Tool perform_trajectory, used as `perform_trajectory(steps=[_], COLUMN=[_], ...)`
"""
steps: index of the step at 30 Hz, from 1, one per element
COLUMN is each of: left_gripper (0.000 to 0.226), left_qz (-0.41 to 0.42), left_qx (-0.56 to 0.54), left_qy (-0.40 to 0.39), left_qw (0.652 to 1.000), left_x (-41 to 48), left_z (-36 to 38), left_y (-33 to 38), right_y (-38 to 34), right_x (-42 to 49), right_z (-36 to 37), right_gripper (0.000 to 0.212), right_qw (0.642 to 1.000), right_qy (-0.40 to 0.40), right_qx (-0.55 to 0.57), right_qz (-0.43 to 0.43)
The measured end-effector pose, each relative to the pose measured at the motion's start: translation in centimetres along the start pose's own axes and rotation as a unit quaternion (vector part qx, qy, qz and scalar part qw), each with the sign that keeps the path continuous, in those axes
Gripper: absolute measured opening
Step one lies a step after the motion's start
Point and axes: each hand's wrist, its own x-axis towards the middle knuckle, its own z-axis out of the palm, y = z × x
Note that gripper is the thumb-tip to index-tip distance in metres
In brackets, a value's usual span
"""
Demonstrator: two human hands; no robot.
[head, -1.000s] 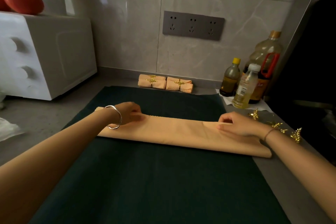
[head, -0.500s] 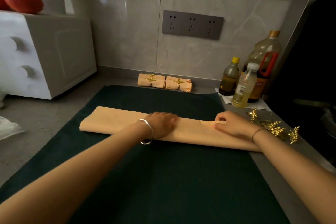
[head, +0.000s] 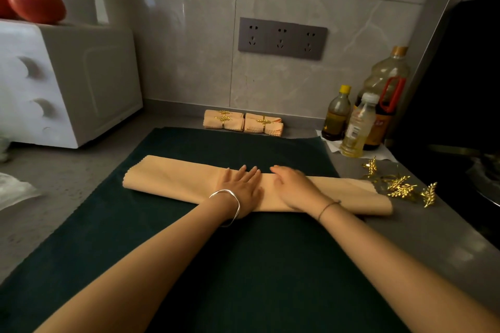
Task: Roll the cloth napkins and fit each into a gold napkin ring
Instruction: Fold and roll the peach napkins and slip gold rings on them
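L hand (head: 240,184) & R hand (head: 295,186) press flat, fingers straight, gripping nothing, on mid of napkin (head: 176,178), its long axis 10-to-4 o'clock on the mat (head: 243,265); gold rings (head: 400,188) at 3 o'clock, nearer R hand.

We press our left hand (head: 240,184) and right hand (head: 295,187) flat, side by side, on the folded peach napkin (head: 176,178) lying across the dark green mat (head: 257,265). Loose gold leaf napkin rings (head: 401,188) lie at 3 o'clock; ringed napkins (head: 233,123) at 12 o'clock.
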Motion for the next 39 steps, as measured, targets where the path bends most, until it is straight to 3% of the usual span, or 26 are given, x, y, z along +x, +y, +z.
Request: perform_trajectory(steps=[4, 13, 29, 34, 39], left_gripper=[0.055, 0.055, 0.057, 0.057, 0.056], left_qz=[-0.003, -0.013, -0.005, -0.009, -0.013], left_qx=[0.000, 0.006, 0.006, 0.008, 0.007], left_qy=[-0.008, -0.006, -0.010, -0.016, -0.017], left_qw=[1.000, 1.000, 1.000, 1.000, 1.000], left_x=[-0.1, 0.1, 0.1, -0.1, -0.1], left_z=[-0.2, -0.1, -0.1, -0.3, -0.3], left_y=[0.2, 0.1, -0.1, 0.1, 0.2], right_y=[-1.9, 3.7, 14.7, 13.7, 6.8], right_x=[0.4, -1.6, -5.3, -4.5, -3.2], right_z=[2.1, 2.2, -0.9, -2.1, -2.7], right_gripper=[0.057, 0.057, 0.062, 0.061, 0.054], right_qw=[0.995, 0.999, 0.992, 0.987, 0.998], right_qy=[-0.043, -0.022, -0.020, -0.046, -0.021], right_qx=[-0.088, -0.042, -0.049, -0.079, -0.049], right_qz=[0.009, 0.002, 0.116, 0.129, 0.023])
